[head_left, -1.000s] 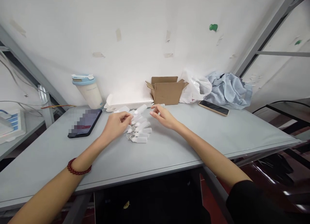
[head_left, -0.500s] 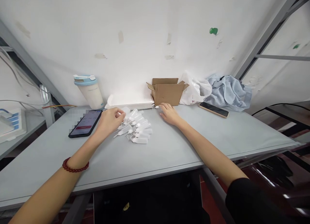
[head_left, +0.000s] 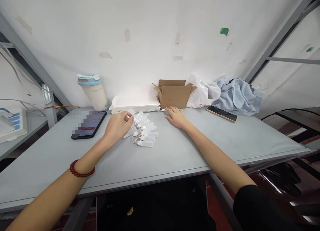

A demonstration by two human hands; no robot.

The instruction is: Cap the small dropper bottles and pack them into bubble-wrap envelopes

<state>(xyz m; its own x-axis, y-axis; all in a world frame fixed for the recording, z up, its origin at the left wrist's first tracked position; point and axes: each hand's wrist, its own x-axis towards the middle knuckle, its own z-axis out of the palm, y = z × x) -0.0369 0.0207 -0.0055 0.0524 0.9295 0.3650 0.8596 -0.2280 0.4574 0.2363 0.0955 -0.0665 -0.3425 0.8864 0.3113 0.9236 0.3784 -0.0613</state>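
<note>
My left hand is over the left side of a heap of small translucent white plastic bottles, several of them with thin cord-like tails. Its thumb and index finger are pinched together at the heap's upper left; whatever lies between them is hidden. Flat on the table, my right hand rests with its fingers extended in front of an open cardboard box. A small white piece lies by its fingertips; its kind is too small to make out. Behind the heap lies a white flat stack against the wall.
A phone with a lit screen and a blue-lidded cup are on the left of the grey table. A white plastic bag, a second phone and a light blue cloth are on the right.
My left hand has shifted slightly right over the heap of bottles, covering more of its left side, still pinched. My right hand stays in place. The view has shifted slightly.
</note>
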